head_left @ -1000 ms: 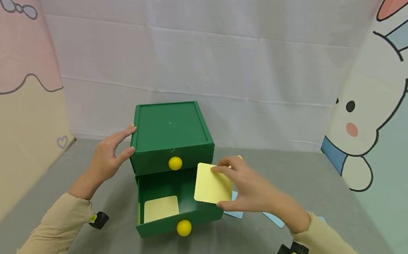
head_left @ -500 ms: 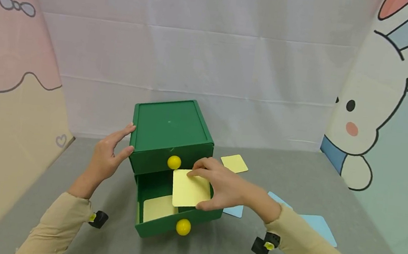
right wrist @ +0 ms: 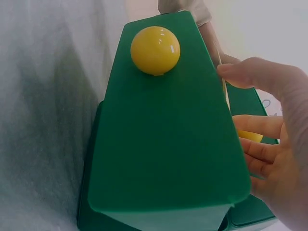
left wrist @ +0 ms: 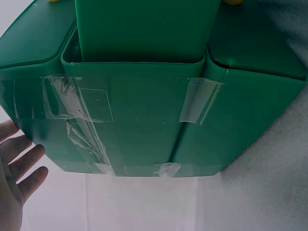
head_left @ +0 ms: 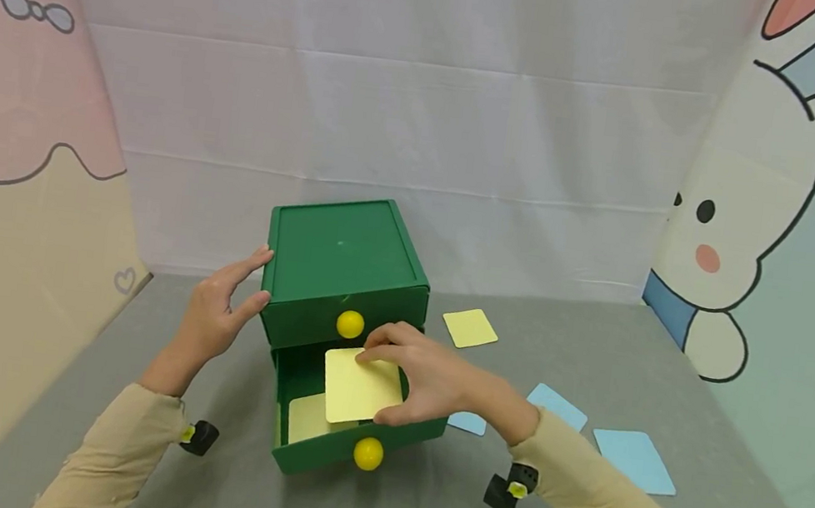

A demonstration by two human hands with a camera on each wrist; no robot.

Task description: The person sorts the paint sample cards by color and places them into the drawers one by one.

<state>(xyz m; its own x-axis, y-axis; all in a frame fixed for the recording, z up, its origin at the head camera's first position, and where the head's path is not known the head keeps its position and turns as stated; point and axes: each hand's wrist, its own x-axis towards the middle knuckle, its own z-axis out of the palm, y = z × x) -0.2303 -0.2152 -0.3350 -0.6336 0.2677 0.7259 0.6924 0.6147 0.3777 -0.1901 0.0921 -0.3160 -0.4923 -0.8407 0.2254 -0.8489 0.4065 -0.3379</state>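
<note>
A green drawer cabinet [head_left: 343, 251] with yellow knobs stands on the grey table. Its middle drawer [head_left: 324, 452] is pulled out, and a pale yellow card [head_left: 304, 420] lies inside at the left. Over that drawer my right hand [head_left: 430, 382] pinches another yellow square card [head_left: 362, 391] between thumb and fingers, tilted and overlapping the lying one. In the right wrist view the card shows as a thin edge behind the drawer front [right wrist: 163, 134] and its knob [right wrist: 155, 50]. My left hand [head_left: 214, 316] rests extended fingers and thumb against the cabinet's left side, where clear tape [left wrist: 199, 98] joins the tiers.
Right of the cabinet a yellow card [head_left: 470, 328] lies on the table. Blue cards lie nearer: one [head_left: 635, 461] at the right, another [head_left: 558, 405] beside the right wrist, a third [head_left: 468, 423] partly hidden by the drawer. A white cloth wall [head_left: 422, 122] closes the back.
My right hand has carried the yellow card leftward and lower over the drawer, coming over the card inside. The table cards behind its forearm now show. My left hand stays put.
</note>
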